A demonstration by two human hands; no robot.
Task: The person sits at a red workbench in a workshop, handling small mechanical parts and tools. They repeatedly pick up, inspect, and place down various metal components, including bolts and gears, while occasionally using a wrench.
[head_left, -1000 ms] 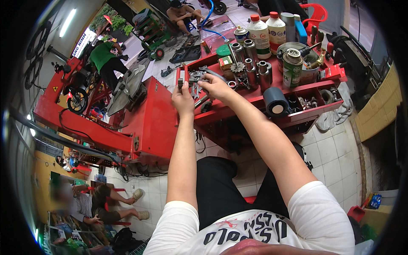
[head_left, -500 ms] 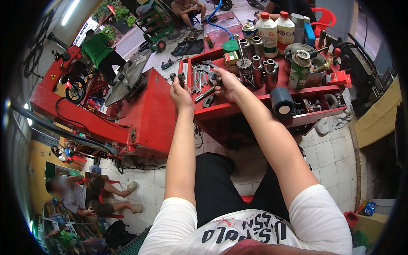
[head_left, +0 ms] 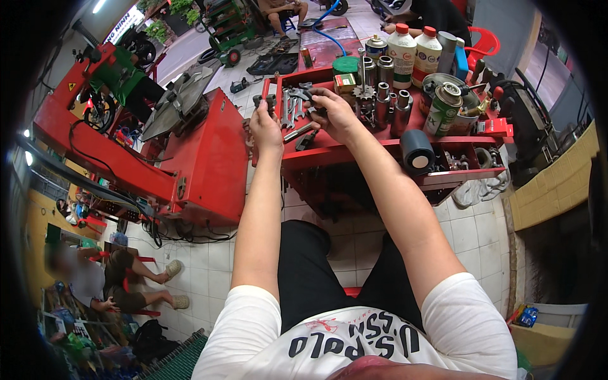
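My left hand [head_left: 266, 132] is closed around a dark, blocky metal part [head_left: 268, 101], which sticks up past the fingertips at the tray's left edge. Over the tray, my right hand [head_left: 337, 116] curls its fingers round a small dark thing, mostly hidden, whose kind I cannot tell. Several silver spanners [head_left: 292, 109] lie between the two hands in the red tool cart [head_left: 354, 149]. Just below the right fingers rests a shiny metal rod [head_left: 297, 132]. Upright steel sockets [head_left: 382, 106] stand right of that hand, next to a toothed metal gear [head_left: 365, 92].
Behind the sockets are white bottles with red caps [head_left: 401, 52]. A green spray can [head_left: 444, 109] and a dark cylinder [head_left: 418, 151] stand on the cart's right side. A red machine [head_left: 206, 164] fills the left. One person [head_left: 120, 82] in green bends there; another sits lower left.
The whole view has shifted a little. My right fingers have moved slightly while staying over the tray; the left hand keeps its metal part. The person in green has bent lower.
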